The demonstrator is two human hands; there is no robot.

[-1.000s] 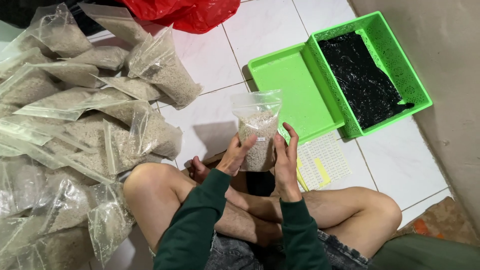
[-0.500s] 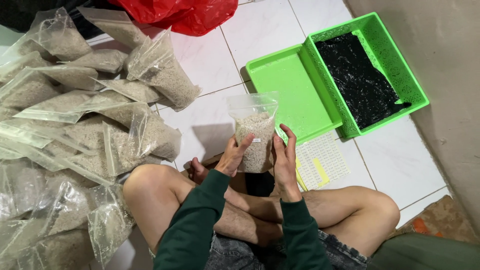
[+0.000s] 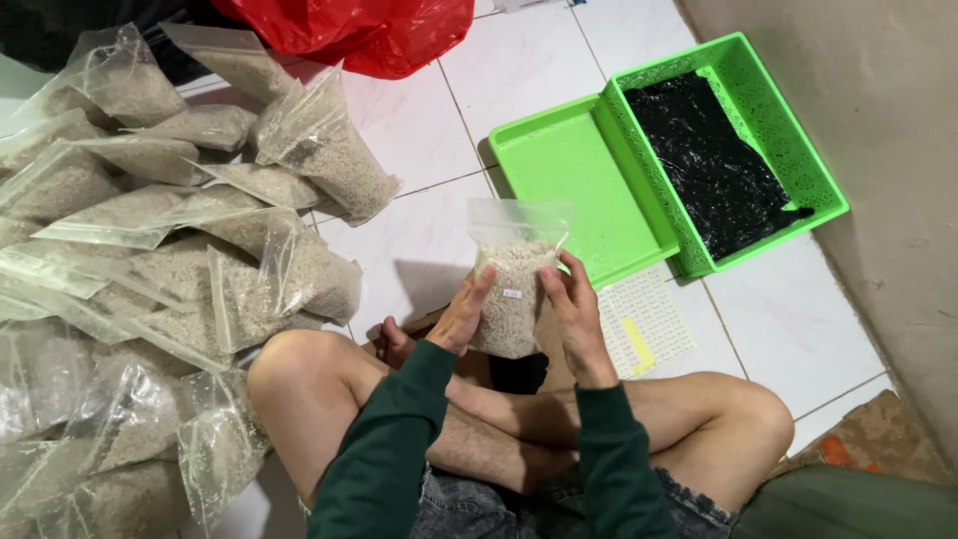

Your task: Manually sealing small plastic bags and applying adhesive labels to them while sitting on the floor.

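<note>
Little changed since a second ago: same clear bag of pale grain (image 3: 511,299) upright between both hands, perhaps tilted a touch more. Left hand (image 3: 464,317) against the bag's left side, fingers (image 3: 482,289) curled round it and holding it. Right hand (image 3: 576,311) against the bag's right side, fingers (image 3: 559,281) narrow and pressed to the plastic, holding as well. Bag filled with grain to roughly two thirds, empty top part standing open and slightly crumpled; small white label on its front. Held above crossed bare legs (image 3: 499,429), over the white tiled floor (image 3: 419,230).

Left of the bag, well apart: large heap of similar filled clear bags (image 3: 150,250), lying on their sides across one another. Above the bag, at the upper edge of view: red plastic sack (image 3: 369,30). Right of the bag, near: flat green tray (image 3: 569,170), bare inside. Touching that tray on its far side from the bag: green perforated basket (image 3: 823,190) lined with black plastic sheeting (image 3: 714,165). Just below and right of the bag, beside the right hand: white sheet of small labels (image 3: 644,324) on the floor, with a yellow strip (image 3: 637,344) on it. Dark green sleeves (image 3: 389,459) on both arms.
</note>
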